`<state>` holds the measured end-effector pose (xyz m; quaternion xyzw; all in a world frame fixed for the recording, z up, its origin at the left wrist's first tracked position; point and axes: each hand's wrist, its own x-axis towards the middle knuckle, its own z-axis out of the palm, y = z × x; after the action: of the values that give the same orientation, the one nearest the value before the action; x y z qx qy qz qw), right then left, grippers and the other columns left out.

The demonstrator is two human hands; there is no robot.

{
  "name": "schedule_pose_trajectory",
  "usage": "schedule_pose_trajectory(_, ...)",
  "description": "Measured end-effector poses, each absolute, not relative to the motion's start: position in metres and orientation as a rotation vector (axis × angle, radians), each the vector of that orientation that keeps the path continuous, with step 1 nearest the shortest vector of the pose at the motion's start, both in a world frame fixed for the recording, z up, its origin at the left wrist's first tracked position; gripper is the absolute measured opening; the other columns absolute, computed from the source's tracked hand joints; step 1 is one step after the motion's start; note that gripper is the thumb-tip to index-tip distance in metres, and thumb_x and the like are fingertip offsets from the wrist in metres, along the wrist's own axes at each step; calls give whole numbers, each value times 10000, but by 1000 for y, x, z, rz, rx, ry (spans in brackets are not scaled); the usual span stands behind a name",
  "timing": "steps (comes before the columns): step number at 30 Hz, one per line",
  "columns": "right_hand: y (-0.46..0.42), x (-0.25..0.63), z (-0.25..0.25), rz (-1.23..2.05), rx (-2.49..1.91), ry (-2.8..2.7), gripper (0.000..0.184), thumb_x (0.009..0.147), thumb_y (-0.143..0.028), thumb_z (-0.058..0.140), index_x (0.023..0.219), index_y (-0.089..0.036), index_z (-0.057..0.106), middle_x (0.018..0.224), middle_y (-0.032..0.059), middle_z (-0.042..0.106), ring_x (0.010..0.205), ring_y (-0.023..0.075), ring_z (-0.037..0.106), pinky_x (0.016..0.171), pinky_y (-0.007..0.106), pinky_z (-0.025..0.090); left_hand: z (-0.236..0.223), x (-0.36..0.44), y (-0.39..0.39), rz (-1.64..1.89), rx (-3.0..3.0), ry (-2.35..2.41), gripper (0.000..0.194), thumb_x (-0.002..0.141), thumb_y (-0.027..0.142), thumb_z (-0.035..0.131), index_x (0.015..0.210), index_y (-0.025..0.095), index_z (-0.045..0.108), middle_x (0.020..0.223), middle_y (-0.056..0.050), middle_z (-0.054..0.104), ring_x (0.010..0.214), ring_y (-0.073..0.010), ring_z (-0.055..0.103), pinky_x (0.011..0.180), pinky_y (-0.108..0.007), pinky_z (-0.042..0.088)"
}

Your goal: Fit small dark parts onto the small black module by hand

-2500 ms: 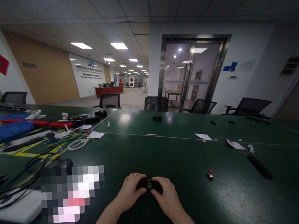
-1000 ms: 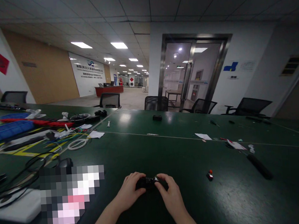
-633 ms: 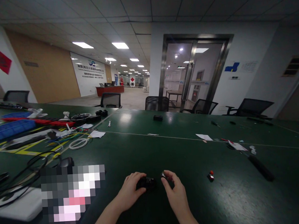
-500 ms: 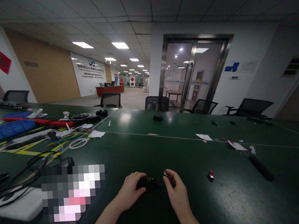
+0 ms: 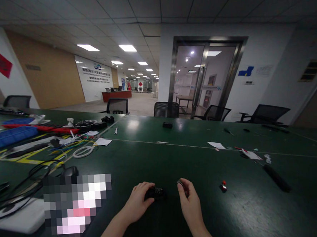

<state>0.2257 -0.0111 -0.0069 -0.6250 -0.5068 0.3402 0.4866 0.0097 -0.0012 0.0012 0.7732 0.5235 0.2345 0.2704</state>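
Note:
My left hand [image 5: 139, 199] is closed around the left end of a small black block-shaped device [image 5: 158, 193] on the green table [image 5: 139, 162]. Its thumb is at the near side and its fingers lie over the far side. To the right, apart from the device, my right hand [image 5: 189, 199] pinches a small dark piece with a shiny edge [image 5: 179, 182] between thumb and fingertips; most of it is hidden, so its kind cannot be told. Farther right, a small dark object with a red-orange knob [image 5: 223, 186] stands on the table.
Cables [image 5: 38, 176], a computer mouse [image 5: 70, 171] and a white box-like item [image 5: 22, 216] lie at the left, beside a blurred-out patch. Behind them is a blue tray [image 5: 13, 136]. A black-handled tool [image 5: 276, 177] lies at the right. Another black block [image 5: 167, 124] sits far back.
My right hand has moved slightly right, away from the black device, and turned a little with the small piece still pinched. My left hand and the device have stayed put.

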Motion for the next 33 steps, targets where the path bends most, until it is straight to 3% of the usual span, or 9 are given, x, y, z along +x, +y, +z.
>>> schedule_pose_trajectory(33,-11,226,-7,817,-1542,-1182,393,801,-464,484,1106,-224,549,1060,45,612,992,228,566,839,339,451,-4,9,1,636,2052,1437,430,775,234,558,1202,256,515,1211,-31,553,1146,-234,465,993,-374,330)
